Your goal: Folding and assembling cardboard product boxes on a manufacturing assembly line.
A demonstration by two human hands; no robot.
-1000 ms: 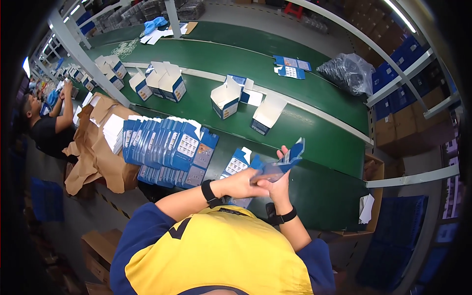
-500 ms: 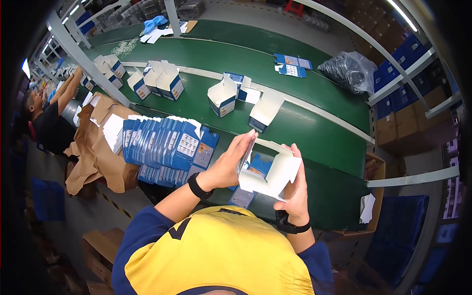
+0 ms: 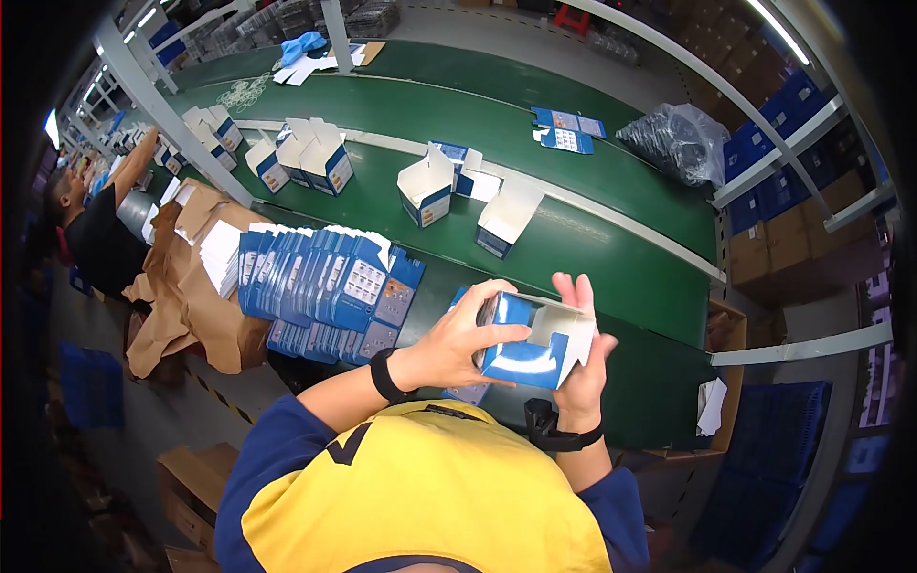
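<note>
A small blue-and-white cardboard box (image 3: 523, 361) is between my two hands in front of my chest. Its blue printed side faces me and white flaps stand out on the right. My left hand (image 3: 457, 341) grips its left end, with a finger laid across the upper edge. Against the right end rests my right hand (image 3: 583, 382), its fingers reaching up behind the white flaps and steadying the box. To the left lies a stack of flat blue cartons (image 3: 330, 282). Just beyond my hands stands a folded box with a raised white flap (image 3: 511, 212).
More open boxes (image 3: 427, 189) stand along the green conveyor (image 3: 592, 224). Flattened cartons (image 3: 568, 131) and a clear plastic bag of dark items (image 3: 673, 141) lie on the farther belt. Brown paper (image 3: 186, 286) is at the left, near another person (image 3: 103, 215). Metal posts frame the line.
The box has turned from showing its open white inside to showing its blue printed side. My left fingers have shifted over its edge. Boxes on the near belt have moved slightly left.
</note>
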